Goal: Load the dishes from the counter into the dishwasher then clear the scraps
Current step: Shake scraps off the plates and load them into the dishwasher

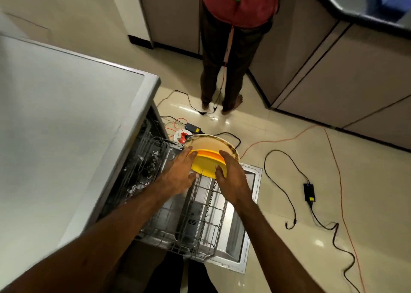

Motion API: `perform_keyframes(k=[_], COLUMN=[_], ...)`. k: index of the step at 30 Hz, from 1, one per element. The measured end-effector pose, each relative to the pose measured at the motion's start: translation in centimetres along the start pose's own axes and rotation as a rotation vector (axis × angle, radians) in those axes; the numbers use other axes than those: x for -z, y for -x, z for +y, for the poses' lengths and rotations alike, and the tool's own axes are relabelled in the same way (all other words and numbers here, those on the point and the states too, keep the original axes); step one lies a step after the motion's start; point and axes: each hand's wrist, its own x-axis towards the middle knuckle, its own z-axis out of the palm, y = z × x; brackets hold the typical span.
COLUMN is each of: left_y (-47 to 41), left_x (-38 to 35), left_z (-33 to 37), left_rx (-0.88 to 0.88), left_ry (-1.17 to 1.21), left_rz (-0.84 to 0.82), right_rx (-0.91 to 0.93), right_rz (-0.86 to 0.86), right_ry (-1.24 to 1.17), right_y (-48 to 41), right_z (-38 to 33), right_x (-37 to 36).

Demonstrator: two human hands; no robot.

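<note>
- The grey wire dishwasher rack [200,221] has open near rows between upright tines.
- A yellow round plastic dish [205,166] and a cream patterned plate [206,143] occupy its far end.
- The dark dishwasher tub [144,159] looks cluttered, though blurred.

Head view, steeply down, close
</note>
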Motion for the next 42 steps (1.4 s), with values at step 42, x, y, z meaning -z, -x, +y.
perform_keyframes(k=[42], left_y=[79.0], left_x=[-7.8], left_z=[-2.8], left_rx=[1.217], left_ry=[0.703], left_rz=[1.182], right_rx=[0.909], right_rz=[-1.138], right_ry=[0.084], right_y=[47.2], right_z=[-32.1], right_x=[-26.3])
